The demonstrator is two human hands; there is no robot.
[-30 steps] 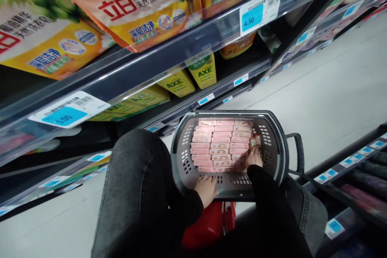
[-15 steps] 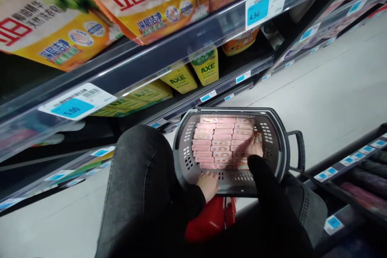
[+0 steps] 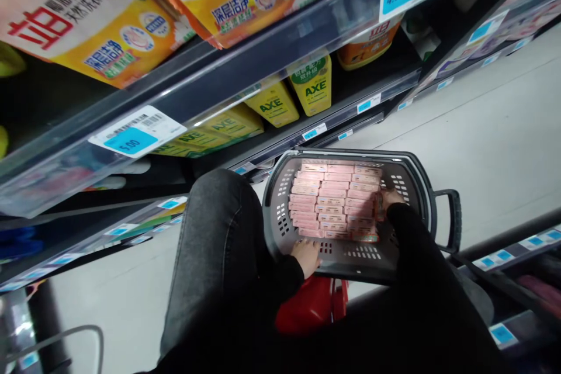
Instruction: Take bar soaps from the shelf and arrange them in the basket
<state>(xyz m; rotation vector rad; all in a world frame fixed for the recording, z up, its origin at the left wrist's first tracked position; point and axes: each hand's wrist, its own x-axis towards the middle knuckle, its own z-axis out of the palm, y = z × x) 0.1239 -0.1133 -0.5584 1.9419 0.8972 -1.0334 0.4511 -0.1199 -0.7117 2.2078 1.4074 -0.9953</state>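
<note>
A grey plastic shopping basket [image 3: 350,269] with slotted sides is in front of my knees. Inside it, small flat pink boxes [image 3: 335,193] lie packed in three columns. My right hand [image 3: 391,198] reaches into the basket's right side, fingers closed around one small box [image 3: 378,207], which is turned upright beside the right-hand column. What is printed on it is too small to read. At the near wall, my left hand [image 3: 307,256] rests with fingers stretched out, touching the basket just below the lowest boxes; it holds nothing.
Shelves with orange-yellow laundry soap packs [image 3: 249,6] and yellow AXE bottles [image 3: 315,87] rise at the left and ahead. A black basket handle [image 3: 453,221] juts right. Something red [image 3: 307,307] is under the basket. Another shelf edge [image 3: 504,257] runs along the right.
The view has shifted, so the basket appears farther right. My right hand has turned and moved slightly inward with the small box, now against the right column. My left hand stays at the near wall.
</note>
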